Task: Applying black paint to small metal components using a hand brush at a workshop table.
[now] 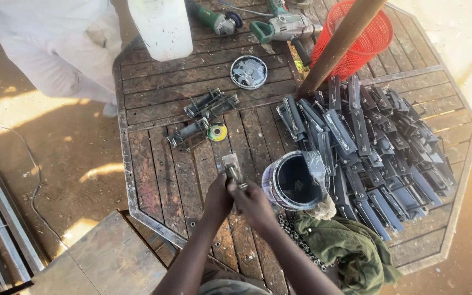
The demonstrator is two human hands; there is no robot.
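Bracket (pixel 232 166): small grey metal piece, held over the slatted wooden surface (pixel 159 93), just left of the paint can (pixel 295 181). Left hand (pixel 218 198) closed round its lower end; right hand (pixel 253 205) closed against it from the right, fingers curled, the two hands touching. Can open, dark inside, plastic at its rim. Green cloth (pixel 350 248) below-right of can, chain (pixel 296 235) beside it. Large pile of dark brackets (pixel 378 147) right of can. Few loose pieces (pixel 203 117) and a yellow disc (pixel 217 132) above the hands. Round tin (pixel 248 71), red basket (pixel 364 41), power tools (pixel 279 24) at far edge.
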